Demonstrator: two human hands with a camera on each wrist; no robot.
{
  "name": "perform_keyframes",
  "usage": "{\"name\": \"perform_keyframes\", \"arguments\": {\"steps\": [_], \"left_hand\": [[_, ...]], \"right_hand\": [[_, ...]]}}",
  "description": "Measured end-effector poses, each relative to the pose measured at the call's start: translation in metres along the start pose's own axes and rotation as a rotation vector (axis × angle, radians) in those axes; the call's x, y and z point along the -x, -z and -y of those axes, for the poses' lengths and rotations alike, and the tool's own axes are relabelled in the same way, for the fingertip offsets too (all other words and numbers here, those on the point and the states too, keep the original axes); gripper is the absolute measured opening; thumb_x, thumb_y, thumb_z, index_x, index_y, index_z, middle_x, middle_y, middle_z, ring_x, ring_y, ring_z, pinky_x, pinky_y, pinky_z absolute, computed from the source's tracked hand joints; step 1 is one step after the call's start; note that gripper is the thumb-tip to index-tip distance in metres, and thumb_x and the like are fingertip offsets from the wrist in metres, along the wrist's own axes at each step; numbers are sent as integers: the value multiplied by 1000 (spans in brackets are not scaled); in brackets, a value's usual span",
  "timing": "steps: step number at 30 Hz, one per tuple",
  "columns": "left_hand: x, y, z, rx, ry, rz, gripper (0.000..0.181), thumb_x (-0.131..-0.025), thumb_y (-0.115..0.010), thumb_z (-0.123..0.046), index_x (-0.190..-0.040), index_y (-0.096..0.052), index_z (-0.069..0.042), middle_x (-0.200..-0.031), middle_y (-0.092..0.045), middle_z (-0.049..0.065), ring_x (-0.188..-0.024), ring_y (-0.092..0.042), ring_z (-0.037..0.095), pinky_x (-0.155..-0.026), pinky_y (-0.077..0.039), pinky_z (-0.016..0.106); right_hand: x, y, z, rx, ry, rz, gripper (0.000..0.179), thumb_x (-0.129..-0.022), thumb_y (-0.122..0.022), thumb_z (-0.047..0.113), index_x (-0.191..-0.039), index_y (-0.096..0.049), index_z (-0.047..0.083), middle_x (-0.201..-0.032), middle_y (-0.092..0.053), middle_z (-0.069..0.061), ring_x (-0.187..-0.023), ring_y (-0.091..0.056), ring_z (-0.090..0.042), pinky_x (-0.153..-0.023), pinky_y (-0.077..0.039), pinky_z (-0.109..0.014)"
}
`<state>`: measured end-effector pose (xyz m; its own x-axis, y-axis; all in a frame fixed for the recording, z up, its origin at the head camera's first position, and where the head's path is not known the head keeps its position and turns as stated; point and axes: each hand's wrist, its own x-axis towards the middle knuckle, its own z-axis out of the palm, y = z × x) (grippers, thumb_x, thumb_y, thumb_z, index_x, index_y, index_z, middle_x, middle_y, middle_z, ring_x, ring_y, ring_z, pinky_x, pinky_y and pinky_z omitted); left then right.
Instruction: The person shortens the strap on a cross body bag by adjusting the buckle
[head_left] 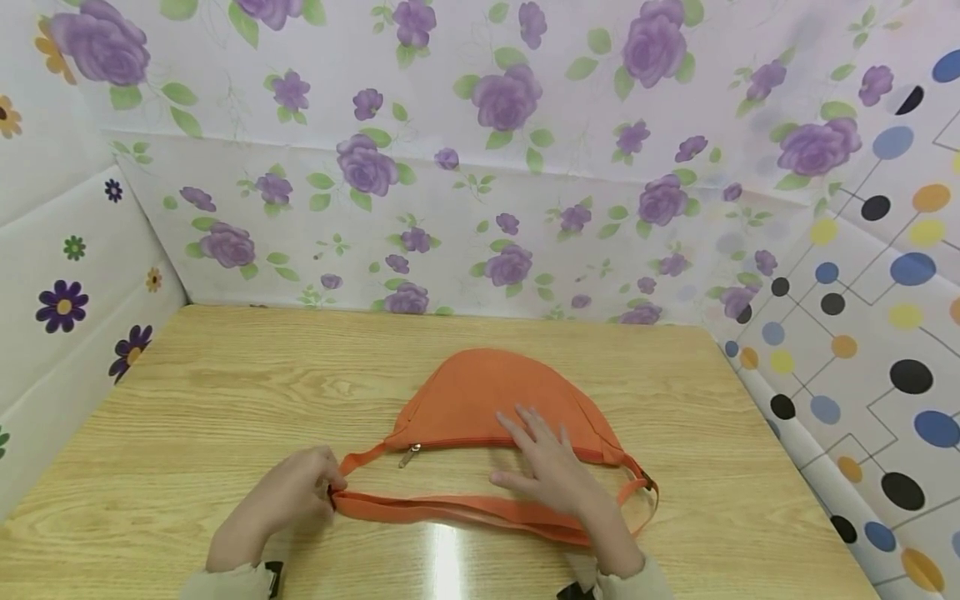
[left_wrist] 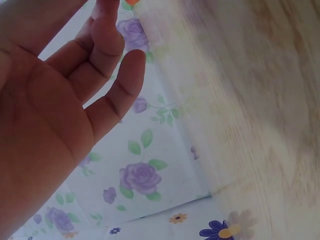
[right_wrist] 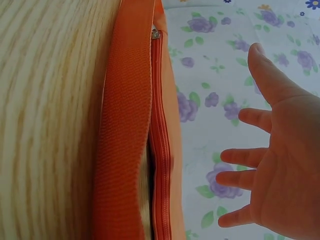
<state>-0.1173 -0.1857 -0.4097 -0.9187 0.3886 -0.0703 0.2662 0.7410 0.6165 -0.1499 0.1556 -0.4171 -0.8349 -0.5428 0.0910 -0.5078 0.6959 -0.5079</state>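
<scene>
Sleeves point(head_left: 637, 583): pale, at the near edge of the head view, with a black fitting point(head_left: 274, 578) beside each cuff.
Back cloth point(head_left: 442, 225): white, printed with purple roses and green leaves, creased across its width.
Table point(head_left: 225, 375): yellowish wood grain, with a bright reflection on the near part.
Right cloth point(head_left: 870, 333): white, with black, blue, orange and yellow dots, many joined by thin lines.
Left cloth point(head_left: 37, 258): white, with purple, green and orange flowers.
Bag point(head_left: 480, 392): orange waist bag, lying on the table right of centre, rounded edge toward the back cloth. Contents hidden from all three views.
Strap point(head_left: 405, 509): orange webbing, attached at both ends of the bag, its length running along the near side.
Right hand point(head_left: 551, 471): over the bag's near edge, fingers spread apart; the right wrist view shows a gap between fingertips and bag.
Left hand point(head_left: 296, 487): at the strap's left bend, fingers curled, thumb and fingers pinching the webbing.
Zip point(head_left: 465, 442): red-orange, along the bag's near edge; visible teeth appear joined.
Buckle point(head_left: 648, 481): dark, on the webbing at the bag's right end.
Zip pull point(head_left: 409, 455): silver metal, at the zip's left end.
</scene>
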Motion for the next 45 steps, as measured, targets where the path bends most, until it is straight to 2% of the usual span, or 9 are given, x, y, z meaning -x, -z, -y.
{"name": "perform_keyframes", "arguments": {"steps": [9,13,15,18,23,29,33,40,45], "left_hand": [[-4,-1,2,-20,-11,-9,18,-64,-73,7,-76,-69,-6,-76,-52,-5,-70,-50,12,-62,-46,28],[-6,1,3,-24,-95,-20,13,-67,-73,2,-74,-70,-8,-81,-52,-4,-74,-50,13,-62,-45,27],[-7,1,4,-27,-154,-32,11,-67,-74,-1,-74,-70,-10,-85,-53,-2,-79,-50,16,-65,-46,29],[-8,1,6,-13,-203,-47,11,-68,-74,-5,-74,-70,-13,-91,-55,0,-87,-49,21,-72,-46,35],[-9,0,9,76,-252,-61,8,-75,-70,-10,-78,-68,-16,-97,-58,3,-94,-48,26,-78,-43,43],[-12,-3,11,168,-377,-94,5,-83,-63,-11,-86,-64,-14,-91,-59,-2,-89,-51,17,-75,-44,37],[-16,-6,11,243,-358,-62,5,-87,-59,-13,-90,-63,-13,-90,-58,-6,-87,-52,12,-75,-46,35],[-24,-8,6,345,-326,-19,12,-90,-55,-17,-96,-62,-9,-90,-59,-3,-85,-53,12,-75,-47,34],[-29,-9,0,398,-322,-29,17,-90,-54,-16,-103,-60,-6,-90,-59,-2,-87,-54,13,-78,-43,41]], "right_hand": [[1,-1,0,-10,11,11,74,-84,-53,50,-143,-22,18,-144,-18,-16,-131,-12,-34,-94,-10,-66],[1,-1,0,-6,16,5,72,-85,-54,48,-143,-24,17,-144,-19,-16,-131,-13,-34,-94,-12,-66],[1,-2,0,-5,18,1,72,-85,-55,46,-142,-24,16,-144,-19,-16,-131,-14,-34,-94,-13,-66],[1,-2,1,-6,18,2,72,-85,-56,45,-142,-24,17,-144,-20,-16,-131,-15,-34,-94,-14,-65],[0,-3,2,-8,22,6,73,-84,-55,48,-142,-25,17,-144,-21,-15,-131,-15,-32,-96,-14,-63],[-1,-5,4,-16,60,-2,72,-85,-52,50,-142,-25,17,-143,-23,-14,-131,-17,-30,-98,-13,-60],[-4,-6,9,-1,106,-24,72,-85,-51,52,-142,-26,17,-141,-27,-13,-130,-20,-28,-98,-15,-58],[-12,-11,21,30,250,-98,66,-84,-57,45,-137,-36,12,-135,-37,-8,-125,-30,-21,-98,-22,-54],[-17,-18,30,-62,318,-154,55,-84,-61,36,-130,-46,9,-129,-44,-2,-120,-35,-17,-97,-29,-44]]}}
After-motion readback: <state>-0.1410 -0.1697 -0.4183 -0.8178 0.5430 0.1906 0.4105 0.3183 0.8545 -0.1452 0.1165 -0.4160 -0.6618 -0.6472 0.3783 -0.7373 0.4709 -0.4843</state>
